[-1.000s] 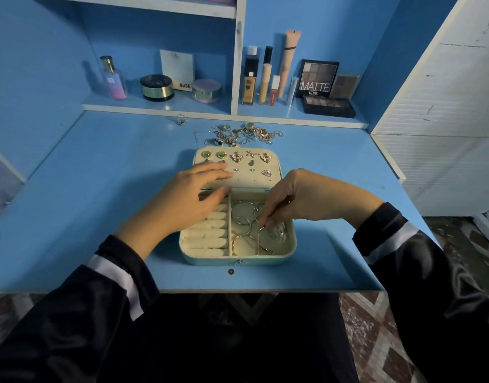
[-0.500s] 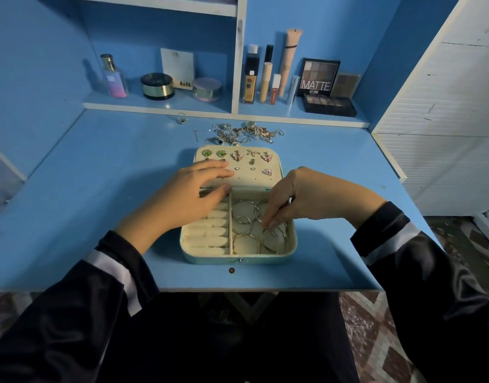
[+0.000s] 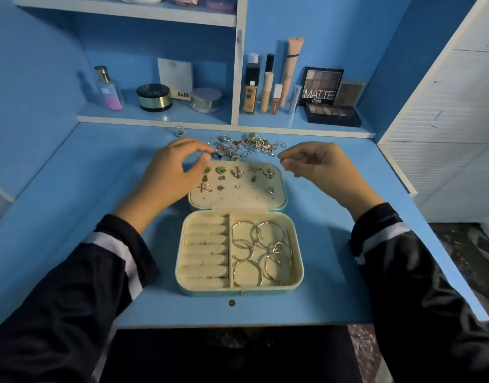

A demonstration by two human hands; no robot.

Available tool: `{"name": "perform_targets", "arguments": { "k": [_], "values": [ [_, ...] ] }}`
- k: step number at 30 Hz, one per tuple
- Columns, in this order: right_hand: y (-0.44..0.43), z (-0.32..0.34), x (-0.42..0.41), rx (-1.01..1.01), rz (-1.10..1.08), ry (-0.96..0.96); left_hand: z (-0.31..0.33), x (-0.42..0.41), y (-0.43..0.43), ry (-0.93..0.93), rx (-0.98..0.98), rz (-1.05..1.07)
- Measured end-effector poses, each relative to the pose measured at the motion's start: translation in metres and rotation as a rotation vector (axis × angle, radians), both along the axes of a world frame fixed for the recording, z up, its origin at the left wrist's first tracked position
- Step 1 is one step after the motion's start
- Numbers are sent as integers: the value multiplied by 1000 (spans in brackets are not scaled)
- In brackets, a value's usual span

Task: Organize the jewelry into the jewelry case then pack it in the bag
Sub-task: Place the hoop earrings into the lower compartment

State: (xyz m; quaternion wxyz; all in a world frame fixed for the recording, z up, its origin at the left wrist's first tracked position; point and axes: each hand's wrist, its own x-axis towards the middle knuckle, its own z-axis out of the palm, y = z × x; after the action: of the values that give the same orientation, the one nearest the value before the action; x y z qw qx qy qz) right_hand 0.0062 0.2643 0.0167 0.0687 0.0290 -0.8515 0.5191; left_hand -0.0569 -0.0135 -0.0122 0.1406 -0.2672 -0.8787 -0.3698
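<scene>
- Head view: both hands have left the open mint-green, cream-lined jewelry case (image 3: 179,261) on the blue desk (image 3: 72,189). They have moved up to the tangled pile of silver and gold jewelry (image 3: 246,147) behind it.
- Left hand (image 3: 174,167): fingers spread, empty, at the pile's edge. Right hand (image 3: 315,161): loosely curled; whether it holds anything cannot be told.
- Thin gold bangles (image 3: 261,252) lie released in the case's right compartment. Another pick is probably next. No bag is in view.

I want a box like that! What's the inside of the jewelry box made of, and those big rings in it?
The case lining looks like cream velvet or suede-like fabric: matte and fuzzy, no shine. The bangles look like thin metal, gold and silver coloured, since they glint; real gold or plated, I cannot tell.
</scene>
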Motion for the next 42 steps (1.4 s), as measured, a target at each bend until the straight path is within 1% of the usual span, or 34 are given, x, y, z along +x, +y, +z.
{"name": "perform_targets", "arguments": {
  "k": [4,9,15,19,22,28,34,39,42],
  "values": [
    [2,-20,-31,46,-67,34,-5,-28,0,-38,-38,49],
    [-3,-34,-62,224,-124,127,-14,-60,-1,-60,-70,67],
    [-6,-41,-81,298,-156,206,-21,-79,2,-81,-69,40],
    [-6,-44,-77,239,-132,228,-22,-72,3,-91,-21,-23],
    [-8,-46,-65,162,-92,184,-20,-60,4,-127,36,-46],
    [-10,-46,-47,129,-52,119,-23,-46,1,-198,81,-50],
    [-12,-48,-32,248,-10,137,-23,-27,-2,-252,102,-45],
    [-12,-48,-27,259,-3,121,-24,-17,-2,-288,93,-23],
    [-14,-43,-26,208,-16,82,-22,-16,-1,-305,119,-18]
  ]
}}
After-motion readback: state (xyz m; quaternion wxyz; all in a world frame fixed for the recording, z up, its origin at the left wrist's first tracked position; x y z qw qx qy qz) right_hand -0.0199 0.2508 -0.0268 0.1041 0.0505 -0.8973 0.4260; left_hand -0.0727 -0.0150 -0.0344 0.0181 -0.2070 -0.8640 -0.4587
